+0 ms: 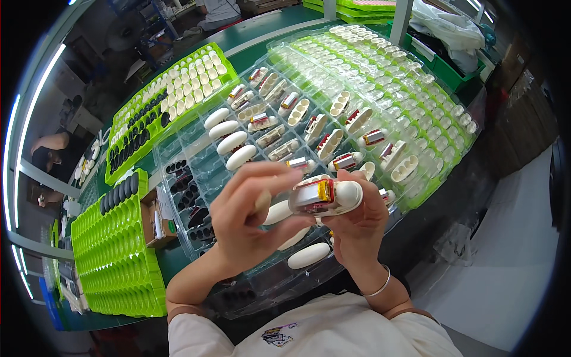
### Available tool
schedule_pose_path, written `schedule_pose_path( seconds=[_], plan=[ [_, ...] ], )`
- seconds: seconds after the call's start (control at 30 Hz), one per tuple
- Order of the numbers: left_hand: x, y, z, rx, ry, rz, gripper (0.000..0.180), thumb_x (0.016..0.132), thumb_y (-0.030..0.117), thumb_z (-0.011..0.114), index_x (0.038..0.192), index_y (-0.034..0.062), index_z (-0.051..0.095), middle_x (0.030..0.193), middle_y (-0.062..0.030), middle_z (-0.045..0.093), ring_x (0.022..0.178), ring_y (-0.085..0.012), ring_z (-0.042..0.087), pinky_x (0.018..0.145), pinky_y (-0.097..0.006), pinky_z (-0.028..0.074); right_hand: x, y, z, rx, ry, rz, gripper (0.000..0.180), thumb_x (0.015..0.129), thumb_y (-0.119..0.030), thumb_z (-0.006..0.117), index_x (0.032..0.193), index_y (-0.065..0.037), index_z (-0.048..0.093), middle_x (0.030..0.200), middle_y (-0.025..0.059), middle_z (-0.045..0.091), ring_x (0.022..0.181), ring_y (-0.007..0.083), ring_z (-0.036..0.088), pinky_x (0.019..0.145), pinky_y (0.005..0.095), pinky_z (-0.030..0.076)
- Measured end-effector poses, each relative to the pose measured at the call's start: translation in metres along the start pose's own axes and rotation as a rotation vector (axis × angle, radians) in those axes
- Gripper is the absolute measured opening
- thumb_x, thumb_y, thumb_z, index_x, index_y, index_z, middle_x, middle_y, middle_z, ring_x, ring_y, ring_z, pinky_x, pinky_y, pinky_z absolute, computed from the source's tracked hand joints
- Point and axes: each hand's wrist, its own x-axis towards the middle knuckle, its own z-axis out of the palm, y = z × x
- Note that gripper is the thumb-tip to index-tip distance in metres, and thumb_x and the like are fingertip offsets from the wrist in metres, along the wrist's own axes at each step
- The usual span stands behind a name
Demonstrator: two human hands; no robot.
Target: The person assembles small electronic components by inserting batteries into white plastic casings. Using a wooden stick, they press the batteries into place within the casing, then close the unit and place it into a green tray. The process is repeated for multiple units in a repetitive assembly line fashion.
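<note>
While both hands grip it | white oval shell [333,195], red-yellow insert | left hand [247,217], right hand [357,229] fingers closed on it

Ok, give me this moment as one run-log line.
left hand: grips white oval part | right hand: supports it underneath | below: clear tray with white shells

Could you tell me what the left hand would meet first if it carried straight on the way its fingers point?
Most likely the white oval part that both hands hold: the left hand points right, fingertips already at its end, with the right hand just behind.
</note>
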Motion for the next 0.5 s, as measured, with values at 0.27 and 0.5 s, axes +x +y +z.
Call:
schedule_pose_path(
  seconds=[0.27,0.5],
  plan=[
    [0.002,-0.005,0.001,-0.007,-0.016,0.254,0.030,0.068,0.009,0.069,0.093,0.0019,0.056,0.095,-0.0151,0.055,0.057,-0.0054,0.044,0.045,-0.018,0.034,0.000,0.008,-0.002,0.050,0.137,0.037,0.045,0.066,0.010,0.064,0.106,-0.002,0.050,0.097,0.0066,0.051,0.093,0.0148,0.052,0.082,0.0277,0.044],
    [0.003,-0.008,-0.002,-0.380,0.000,-0.208,0.031,0.070,0.006,0.065,0.099,0.0003,0.055,0.094,-0.0053,0.053,0.046,0.0035,0.024,0.038,-0.014,0.017,0.000,0.000,0.003,0.178,0.124,0.155,0.044,0.065,0.011,0.063,0.103,-0.005,0.047,0.098,0.0059,0.051,0.096,0.0165,0.051,0.082,0.0307,0.046]
  ],
)
